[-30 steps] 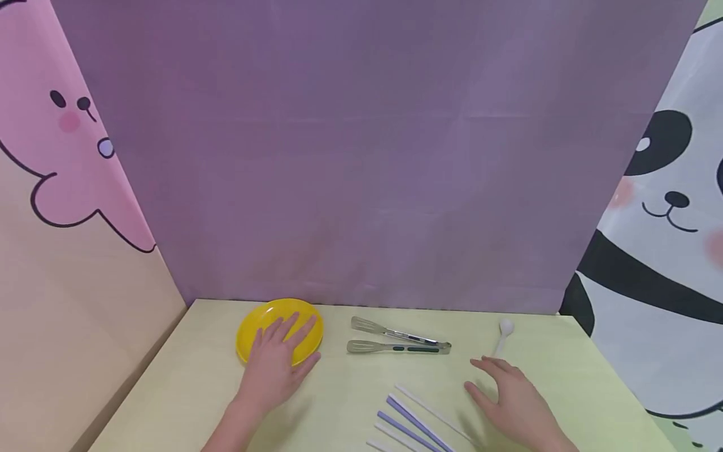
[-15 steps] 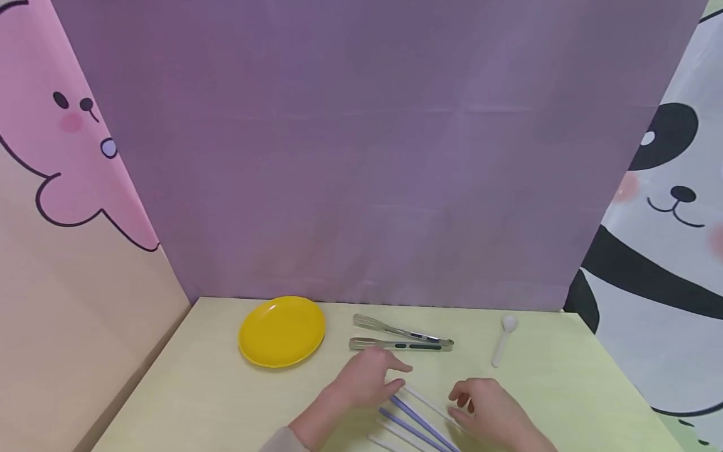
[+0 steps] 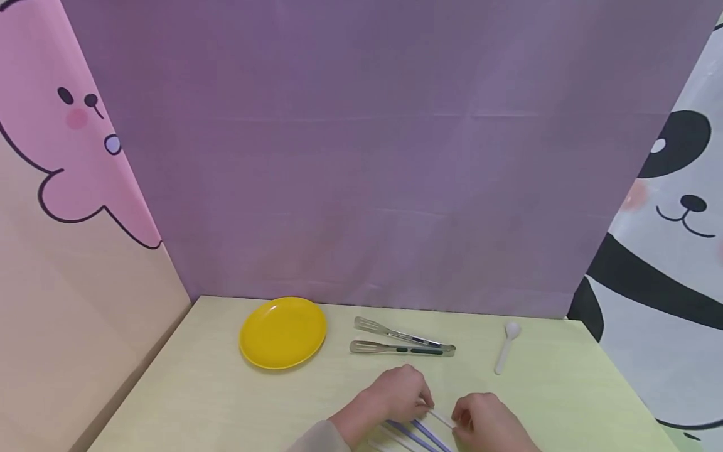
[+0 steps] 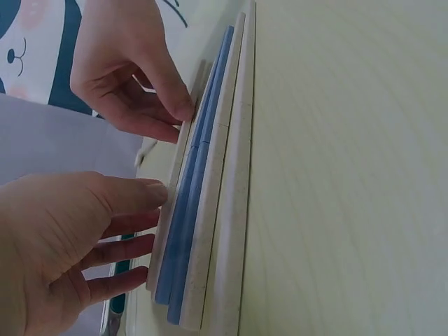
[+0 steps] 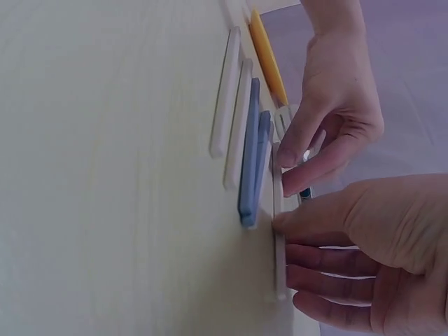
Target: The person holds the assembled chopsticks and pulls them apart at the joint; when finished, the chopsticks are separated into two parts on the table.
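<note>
Several chopsticks lie side by side on the table, cream ones [image 4: 238,175] and blue ones [image 4: 199,203]. Along the far side of the group runs one slim cream chopstick [image 3: 442,419]. My left hand [image 3: 402,394] pinches that chopstick toward its far end, thumb on the near side and fingers behind it. With thumb and fingers, my right hand [image 3: 490,424] pinches the same chopstick further toward its near end, which shows below the thumb in the right wrist view. In the head view the hands partly cover the group.
Metal tongs [image 3: 418,351] with dark grips lie spread beyond the hands. A yellow plate [image 3: 282,333] rests at the back left, and a white spoon [image 3: 511,331] at the back right. A purple backdrop [image 3: 361,157] stands behind the table [image 3: 198,402].
My left hand has moved from over the plate rightward to the chopsticks and taken hold of the far cream one. My right hand has come in from the right and pinches it too.
</note>
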`<state>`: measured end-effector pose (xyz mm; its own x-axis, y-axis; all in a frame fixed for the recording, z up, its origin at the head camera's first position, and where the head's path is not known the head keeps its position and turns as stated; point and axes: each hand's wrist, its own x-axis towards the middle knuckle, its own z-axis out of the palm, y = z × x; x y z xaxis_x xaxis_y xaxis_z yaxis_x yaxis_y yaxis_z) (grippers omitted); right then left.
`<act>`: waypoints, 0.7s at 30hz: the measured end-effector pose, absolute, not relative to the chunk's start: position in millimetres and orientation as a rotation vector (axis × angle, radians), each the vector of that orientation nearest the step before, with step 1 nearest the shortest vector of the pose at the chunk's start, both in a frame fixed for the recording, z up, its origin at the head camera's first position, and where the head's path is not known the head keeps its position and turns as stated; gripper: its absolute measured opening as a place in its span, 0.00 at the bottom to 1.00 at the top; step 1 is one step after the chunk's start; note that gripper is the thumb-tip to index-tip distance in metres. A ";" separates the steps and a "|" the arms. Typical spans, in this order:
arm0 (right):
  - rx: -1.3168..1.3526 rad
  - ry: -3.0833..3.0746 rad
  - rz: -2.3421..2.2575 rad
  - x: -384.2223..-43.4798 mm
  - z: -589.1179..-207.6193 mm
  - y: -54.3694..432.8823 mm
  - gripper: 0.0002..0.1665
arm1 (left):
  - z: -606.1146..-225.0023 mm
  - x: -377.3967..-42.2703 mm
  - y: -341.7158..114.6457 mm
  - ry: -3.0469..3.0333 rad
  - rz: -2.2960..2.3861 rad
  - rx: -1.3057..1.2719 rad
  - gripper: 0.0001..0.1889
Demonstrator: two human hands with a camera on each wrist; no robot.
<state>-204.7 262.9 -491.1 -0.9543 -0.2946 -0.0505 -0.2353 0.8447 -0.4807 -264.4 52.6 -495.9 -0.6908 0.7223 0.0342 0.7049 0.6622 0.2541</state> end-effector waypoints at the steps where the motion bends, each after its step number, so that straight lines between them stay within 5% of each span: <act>1: -0.424 2.909 -0.734 -204.1 -491.8 262.2 0.07 | -496.1 -264.5 53.3 2.801 0.366 1.206 0.06; 11: -0.472 3.084 -0.623 -201.7 -493.9 255.5 0.13 | -492.3 -264.7 55.2 2.828 0.385 1.196 0.05; 21: -1.026 3.235 -0.680 -209.3 -448.7 256.4 0.17 | -463.5 -264.1 27.3 2.907 0.671 1.352 0.04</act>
